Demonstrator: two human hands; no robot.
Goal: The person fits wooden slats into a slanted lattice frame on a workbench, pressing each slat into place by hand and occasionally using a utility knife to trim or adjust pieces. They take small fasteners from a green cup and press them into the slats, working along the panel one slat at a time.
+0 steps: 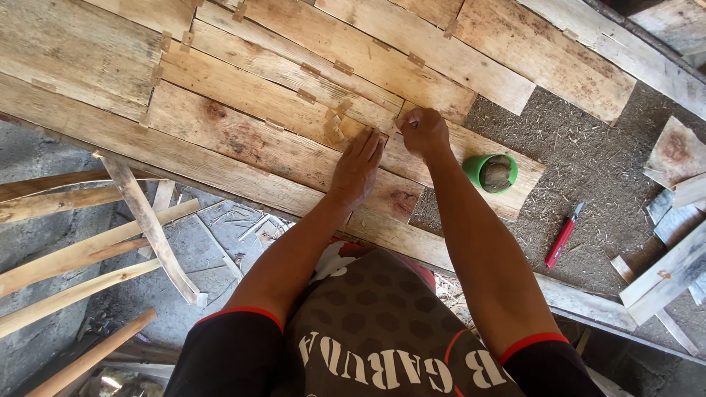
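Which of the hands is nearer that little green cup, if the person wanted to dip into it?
Probably the right hand. It is closed at a seam between the wooden boards, on the same side as the green cup. The left hand lies flat on the boards, farther off; reaching would mean crossing the right arm.

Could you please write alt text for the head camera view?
Seen from above, a person's left hand lies flat on joined wooden planks while the right hand pinches something small at a seam. A green cup stands on a plank nearby; a red utility knife lies beyond.
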